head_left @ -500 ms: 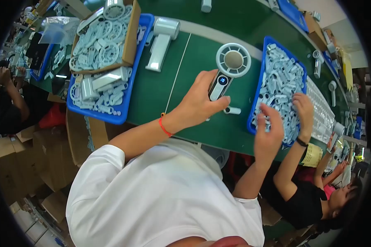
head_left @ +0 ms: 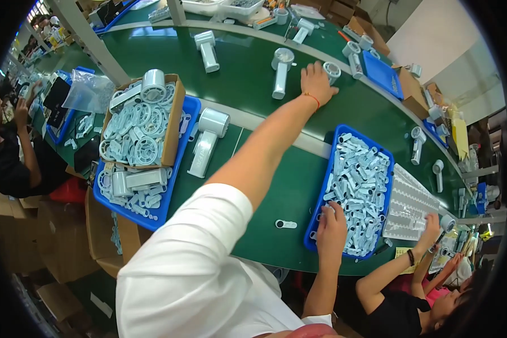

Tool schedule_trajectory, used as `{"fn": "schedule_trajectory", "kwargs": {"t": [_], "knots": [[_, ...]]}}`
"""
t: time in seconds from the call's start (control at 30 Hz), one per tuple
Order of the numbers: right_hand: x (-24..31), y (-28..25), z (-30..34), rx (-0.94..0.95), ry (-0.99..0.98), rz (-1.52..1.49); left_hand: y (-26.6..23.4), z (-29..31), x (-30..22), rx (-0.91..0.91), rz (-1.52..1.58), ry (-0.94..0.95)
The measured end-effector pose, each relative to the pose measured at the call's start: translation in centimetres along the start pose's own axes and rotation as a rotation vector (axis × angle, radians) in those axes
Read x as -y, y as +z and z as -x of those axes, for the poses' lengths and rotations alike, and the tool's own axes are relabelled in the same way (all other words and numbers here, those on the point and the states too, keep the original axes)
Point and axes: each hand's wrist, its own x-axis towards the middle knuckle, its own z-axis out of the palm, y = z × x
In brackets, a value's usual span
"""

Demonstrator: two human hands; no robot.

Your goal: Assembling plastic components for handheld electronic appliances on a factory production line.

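Observation:
My left arm stretches far across the green bench, and my left hand (head_left: 316, 81) is closed on a white handheld fan (head_left: 332, 70). The fan's round head shows between fingers and thumb; the hand hides its handle. My right hand (head_left: 331, 225) is at the near left side of a blue tray (head_left: 308, 239) full of small pale plastic parts (head_left: 357, 188). Its fingers are curled together, and what they pinch is too small to make out. A small white part (head_left: 286, 224) with a dark round end lies on the bench left of that hand.
Left stands a blue bin (head_left: 159, 217) with a carton (head_left: 177, 121) of white rings; a white fan body (head_left: 208, 141) lies beside it. Other fans (head_left: 280, 73) lie farther back. At right, a co-worker's hand (head_left: 430, 230) is by a clear plastic tray (head_left: 411, 205).
My left hand has carried the fan from in front of me away to the far part of the bench. My right hand has come in against the blue tray, its fingers closing. The view has shifted.

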Motion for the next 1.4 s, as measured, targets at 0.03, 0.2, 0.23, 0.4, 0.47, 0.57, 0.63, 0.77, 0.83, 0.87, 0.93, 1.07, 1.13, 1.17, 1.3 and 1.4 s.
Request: {"fn": "schedule_trajectory", "kwargs": {"t": [0.03,0.2,0.23,0.4,0.47,0.57,0.63,0.77,0.83,0.87,0.93,1.07,1.13,1.17,1.3,1.4], "knots": [[-0.7,0.0,-0.2,-0.030,-0.028,0.026,-0.8,-0.8,0.3,-0.186,-0.075,0.063],[-2.4,0.0,-0.4,-0.369,-0.072,0.020,-3.6,-0.8,6.2,0.090,-0.155,-0.393],[-2.6,-0.5,-0.3,-0.334,0.008,-0.054,-3.8,-1.2,6.1,0.093,-0.017,-0.510],[1.4,-1.4,1.1,-0.045,0.133,-0.889,-6.8,0.7,9.1,0.092,0.370,-0.772],[3.7,-0.4,2.5,0.148,0.125,-1.096,-7.1,2.0,11.1,0.117,1.014,-0.739],[5.1,0.9,3.9,0.296,0.175,-1.165,-12.5,6.3,7.3,0.200,1.947,-0.658],[5.0,1.3,4.1,0.295,-0.092,-0.756,-16.5,10.3,5.4,0.287,2.036,-0.501],[5.9,1.6,5.0,0.112,0.307,-1.201,-21.5,19.6,5.6,0.575,2.214,-0.459],[5.6,1.4,5.2,0.170,0.387,-1.283,-23.4,23.6,5.9,0.677,2.096,-0.527],[5.7,1.5,5.3,0.161,0.423,-1.325,-23.2,25.6,6.6,0.756,2.062,-0.593],[5.3,2.0,5.6,0.146,0.302,-1.208,-23.8,28.3,6.7,0.824,1.976,-0.783],[5.5,3.2,6.3,0.134,-0.184,-0.631,-24.8,30.3,6.9,0.813,1.799,-0.786],[5.9,3.1,7.1,0.222,-0.259,-0.421,-25.3,30.6,6.7,0.783,1.666,-0.745],[6.0,3.7,7.3,0.224,-0.261,-0.424,-25.3,30.4,7.0,0.792,1.656,-0.746],[7.0,4.5,8.0,0.024,-0.322,-0.211,-25.1,31.2,7.5,0.718,1.638,-0.682],[8.2,3.2,8.1,0.012,-0.252,-0.113,-25.1,31.8,7.0,0.748,1.607,-0.744]]}}
